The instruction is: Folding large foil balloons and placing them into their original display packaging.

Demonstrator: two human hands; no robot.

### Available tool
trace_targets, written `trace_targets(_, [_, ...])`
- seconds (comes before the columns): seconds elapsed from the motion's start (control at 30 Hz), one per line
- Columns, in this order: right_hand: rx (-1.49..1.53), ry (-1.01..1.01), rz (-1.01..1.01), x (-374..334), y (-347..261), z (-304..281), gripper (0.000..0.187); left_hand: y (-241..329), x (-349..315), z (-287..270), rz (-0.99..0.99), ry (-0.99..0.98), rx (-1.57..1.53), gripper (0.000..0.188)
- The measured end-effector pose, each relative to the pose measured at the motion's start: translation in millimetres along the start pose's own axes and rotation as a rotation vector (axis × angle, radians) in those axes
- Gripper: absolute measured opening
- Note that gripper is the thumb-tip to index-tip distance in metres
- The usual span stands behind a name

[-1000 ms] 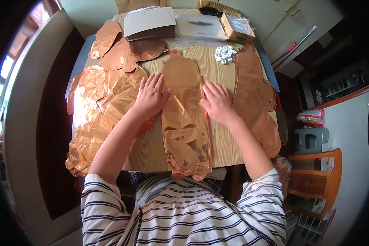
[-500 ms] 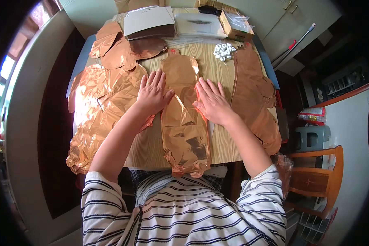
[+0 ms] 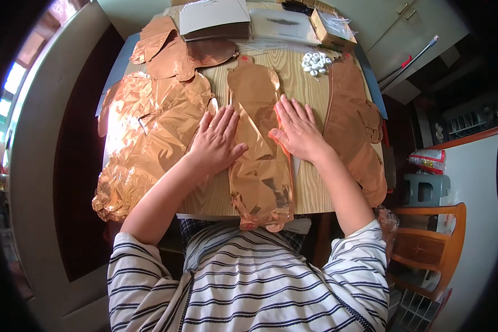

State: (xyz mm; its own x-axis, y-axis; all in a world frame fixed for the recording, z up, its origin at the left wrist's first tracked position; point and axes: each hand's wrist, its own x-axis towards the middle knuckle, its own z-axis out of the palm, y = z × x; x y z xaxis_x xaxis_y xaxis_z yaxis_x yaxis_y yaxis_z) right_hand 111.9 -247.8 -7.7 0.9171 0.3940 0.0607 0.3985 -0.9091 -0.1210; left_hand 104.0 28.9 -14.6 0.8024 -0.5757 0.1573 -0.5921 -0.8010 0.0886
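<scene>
There were one left hand (image 3: 218, 138), one right hand (image 3: 301, 133), at least four copper-coloured foil pieces (image 3: 260, 171) (overlaps obscured the exact count), at least eight small white pieces (image 3: 315, 62), one table (image 3: 315, 199), at least one cardboard box (image 3: 333, 33), one wooden chair (image 3: 420, 249) and one grey stool (image 3: 440, 185).

This looks like a room in a home — a wood-grain table (image 3: 312, 191) in the middle, a wooden chair (image 3: 418, 247) at the near right, a grey stool (image 3: 441, 188) beyond it, pale cabinets (image 3: 373, 25) at the far right — with a bright window (image 3: 15, 78) at the left.
</scene>
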Motion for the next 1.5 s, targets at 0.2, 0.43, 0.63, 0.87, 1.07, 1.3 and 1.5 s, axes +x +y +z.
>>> trace_targets(0.2, [-0.022,-0.012,-0.012,0,-1,-2,0.079,0,1,2,0.038,0.031,0.063,0.089])
trace_targets(0.43, [0.054,0.13,-0.312,-25,-67,-35,0.054,-4,-2,6,0.041,0.064,0.045,0.086])
trace_targets(0.63, [0.24,0.176,-0.415,-48,-121,-12,0.04,-4,-2,10,0.027,0.086,-0.049,0.077])
trace_targets(0.87, [0.15,0.205,-0.424,-52,-127,-2,0.046,-17,18,5,0.026,0.099,0.085,0.074])
trace_targets(1.07, [0.144,0.193,-0.422,-53,-130,-5,0.047,-36,52,0,-0.053,0.04,0.097,0.073])
trace_targets(1.3, [0.09,0.237,-0.444,-59,-132,-8,0.048,-37,56,5,-0.074,0.062,0.058,0.07])
trace_targets(1.5, [0.141,0.182,-0.433,-71,-135,-12,0.046,-37,57,10,-0.06,0.082,0.07,0.069])
